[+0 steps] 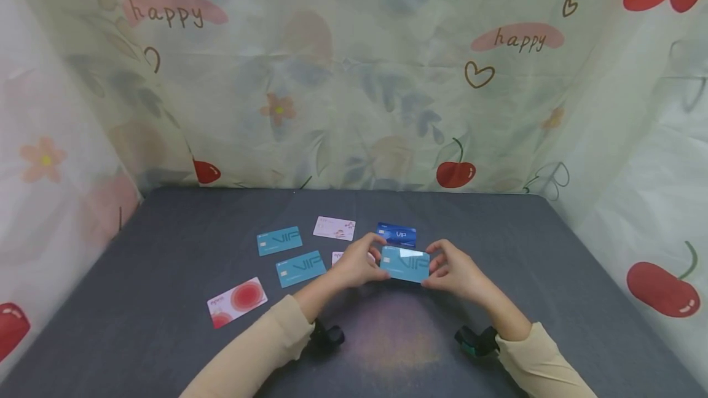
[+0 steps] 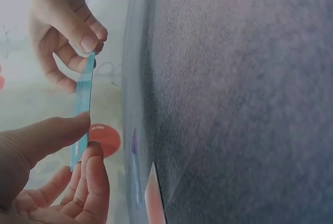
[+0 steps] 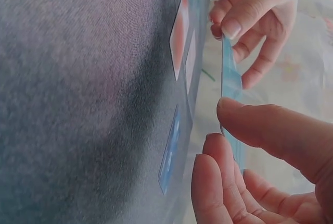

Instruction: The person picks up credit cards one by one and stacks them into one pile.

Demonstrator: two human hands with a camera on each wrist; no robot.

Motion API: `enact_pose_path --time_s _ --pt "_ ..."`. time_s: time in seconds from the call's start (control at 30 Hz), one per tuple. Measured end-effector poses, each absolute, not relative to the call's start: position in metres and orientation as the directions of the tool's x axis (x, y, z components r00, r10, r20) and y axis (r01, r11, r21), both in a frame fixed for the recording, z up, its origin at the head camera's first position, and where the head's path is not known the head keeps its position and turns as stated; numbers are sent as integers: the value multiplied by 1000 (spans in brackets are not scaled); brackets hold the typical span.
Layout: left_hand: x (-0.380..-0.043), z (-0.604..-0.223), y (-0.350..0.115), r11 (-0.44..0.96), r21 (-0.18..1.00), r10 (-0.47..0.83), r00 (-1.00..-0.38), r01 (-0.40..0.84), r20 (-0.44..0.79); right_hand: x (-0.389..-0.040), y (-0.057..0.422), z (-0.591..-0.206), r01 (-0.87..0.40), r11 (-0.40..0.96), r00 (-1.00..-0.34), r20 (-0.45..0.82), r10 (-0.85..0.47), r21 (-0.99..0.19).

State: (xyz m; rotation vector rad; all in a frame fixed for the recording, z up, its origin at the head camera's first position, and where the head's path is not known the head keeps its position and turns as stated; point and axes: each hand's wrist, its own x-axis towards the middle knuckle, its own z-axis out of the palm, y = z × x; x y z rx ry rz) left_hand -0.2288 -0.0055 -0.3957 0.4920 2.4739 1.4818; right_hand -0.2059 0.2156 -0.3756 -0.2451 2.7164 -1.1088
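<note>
Both hands hold a light blue VIP card [image 1: 405, 265] above the table. The left hand [image 1: 358, 263] pinches its left end between thumb and fingers. At the card's other end, the right hand [image 1: 455, 270] pinches in the same way. Edge-on in the left wrist view, the card [image 2: 83, 99] spans the gap between the two hands. A dark blue VIP card [image 1: 396, 234] lies just behind the held one. Beside the left hand is a pale pink card [image 1: 337, 257], mostly hidden by that hand.
On the dark grey table [image 1: 166, 361] lie two more light blue VIP cards [image 1: 279, 241], a pale pink card [image 1: 334, 228] at the back, and a white card with red circles [image 1: 238, 302] at the front left. A patterned curtain [image 1: 343, 128] encloses the back and sides.
</note>
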Motion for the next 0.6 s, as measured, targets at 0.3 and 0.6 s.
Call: enact_pose_path --time_s 0.3,0.6 --pt "-227 -399 -18 434 882 372 -928 182 8 -207 205 -375 -114 685 -959 -99 -264 -720" --pt "-224 -403 -33 425 892 358 -934 153 -10 -208 195 -376 -153 667 -949 -78 -304 -729"
